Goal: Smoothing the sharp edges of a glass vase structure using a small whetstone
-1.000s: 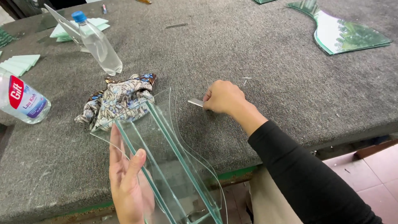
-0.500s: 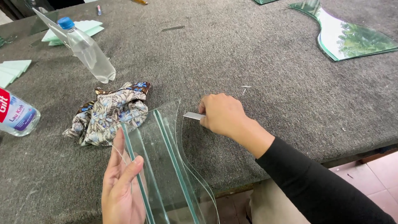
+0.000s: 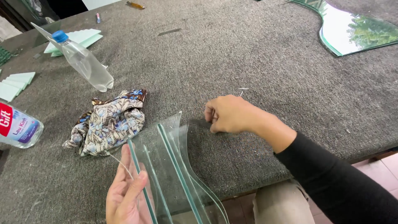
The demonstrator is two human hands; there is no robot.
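My left hand (image 3: 126, 195) is down at seven o'clock, palm open and fingers stretched flat against the underside of the glass panes (image 3: 174, 170) — a small stack of clear curved sheets with green edges, leaning from the table (image 3: 257, 54) edge out over my lap. My right hand (image 3: 230, 114) sits just past centre, at about three o'clock from the top of the panes, curled into a loose fist with the knuckles up; the fingertips are tucked under, so I cannot tell whether they pinch anything. It rests on the grey carpet-like table top, right beside the upper corner of the glass. At nine o'clock from the panes lies a crumpled patterned cloth (image 3: 110, 120), close to the glass. Further out at ten o'clock a clear plastic bottle with a blue cap (image 3: 83, 62) lies on its side, and a second bottle with a red label (image 3: 18, 126) pokes in from the left edge. Up at one o'clock — a curved mirror piece (image 3: 356, 27).
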